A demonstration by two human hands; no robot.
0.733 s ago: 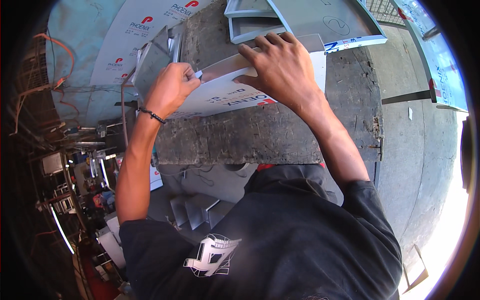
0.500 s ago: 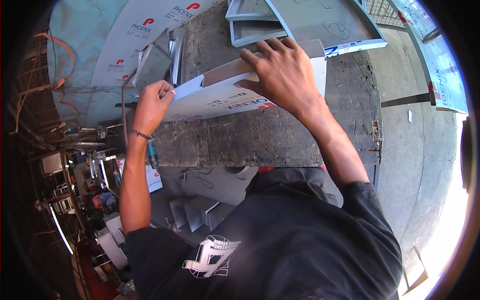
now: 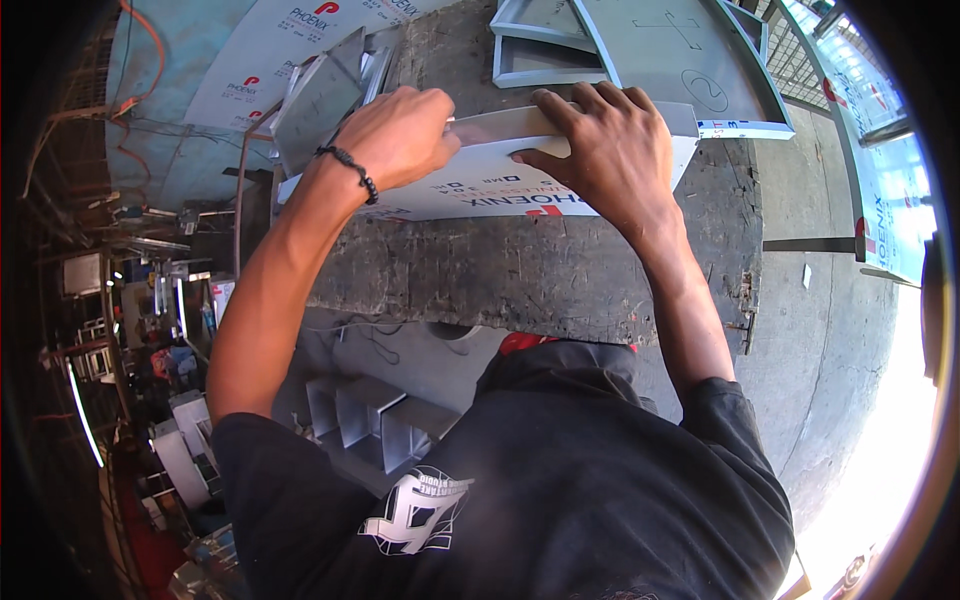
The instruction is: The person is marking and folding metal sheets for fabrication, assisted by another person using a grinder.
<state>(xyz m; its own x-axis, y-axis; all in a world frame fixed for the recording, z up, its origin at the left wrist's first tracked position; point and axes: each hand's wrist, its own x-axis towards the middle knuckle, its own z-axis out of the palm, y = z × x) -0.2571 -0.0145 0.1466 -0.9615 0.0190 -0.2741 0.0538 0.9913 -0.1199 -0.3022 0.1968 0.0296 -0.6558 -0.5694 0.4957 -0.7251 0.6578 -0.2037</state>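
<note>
A long folded sheet-metal panel stands on edge on the worn workbench, its near face covered in white printed protective film. Along its top runs a narrow grey flange. My right hand grips the panel's upper edge toward the right end, fingers over the top and thumb against the near face. Farther left, my left hand is closed at the flange, fingertips pinched together. What lies between those fingertips is too small to make out. The left hand and wrist cover part of the panel's left portion.
Shallow metal trays lie at the bench's far right. Metal pieces lean at the far left near a film-covered sheet. The scarred workbench ends in front of my body. Box-shaped metal parts sit on the floor, lower left.
My left hand has moved right along the panel's top edge, from its left end toward the middle. My right hand keeps its hold; the whole view has shifted slightly.
</note>
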